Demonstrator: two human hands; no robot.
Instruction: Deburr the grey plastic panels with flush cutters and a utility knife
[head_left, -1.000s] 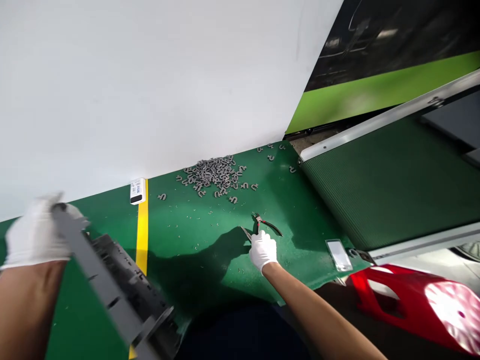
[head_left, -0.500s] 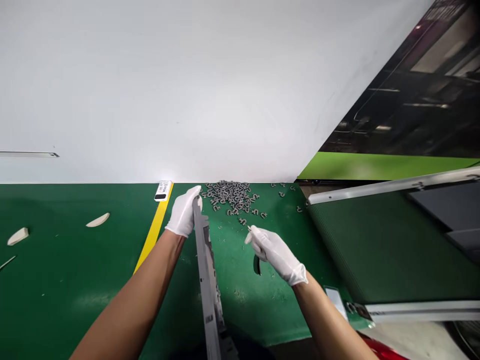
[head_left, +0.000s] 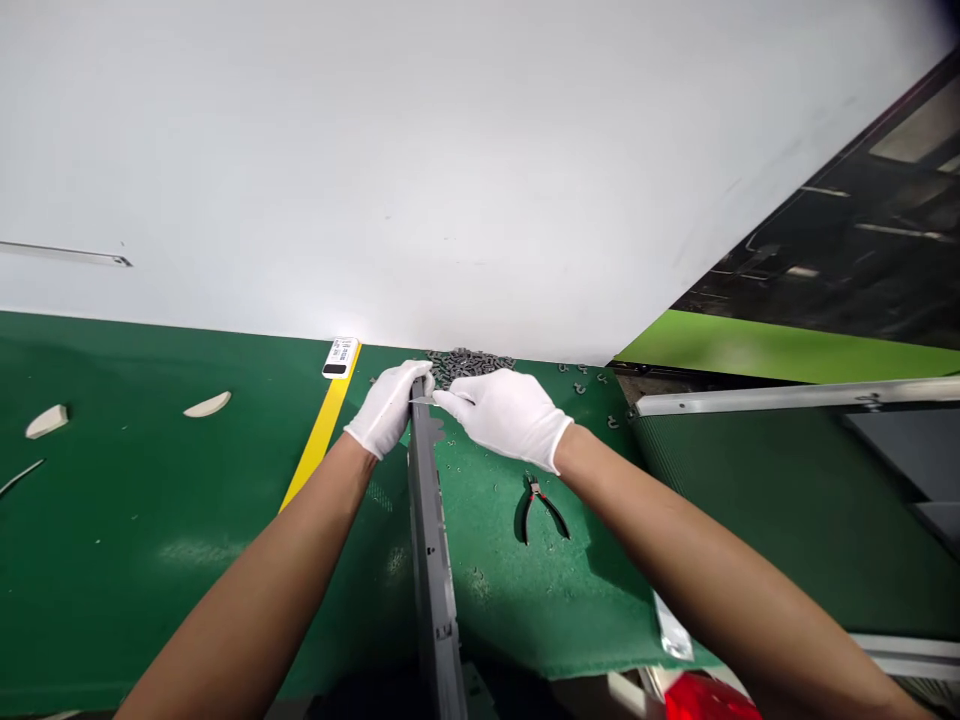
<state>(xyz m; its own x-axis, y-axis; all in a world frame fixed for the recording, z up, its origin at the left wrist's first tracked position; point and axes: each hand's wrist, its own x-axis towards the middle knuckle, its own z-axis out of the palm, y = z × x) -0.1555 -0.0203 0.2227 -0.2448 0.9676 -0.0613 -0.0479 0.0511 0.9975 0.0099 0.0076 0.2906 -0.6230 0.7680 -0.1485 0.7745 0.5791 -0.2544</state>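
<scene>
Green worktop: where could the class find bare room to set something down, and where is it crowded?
The widest patch, lightly specked, lies between the pale curved piece, the yellow stripe and the left forearm. A smaller one, sprinkled with bits, lies below the pliers, right of the long grey part. Crowded: around the left hand, right hand and hook pile.

Green table (head_left: 225,480) — piled gray clips (head_left: 472,362), open pliers (head_left: 534,489), yellow strip (head_left: 319,440), white device (head_left: 342,356)

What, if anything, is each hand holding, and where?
Left hand: the gray part, by its far end. Right hand: a thin blade, by the end hidden in its grip.
</scene>
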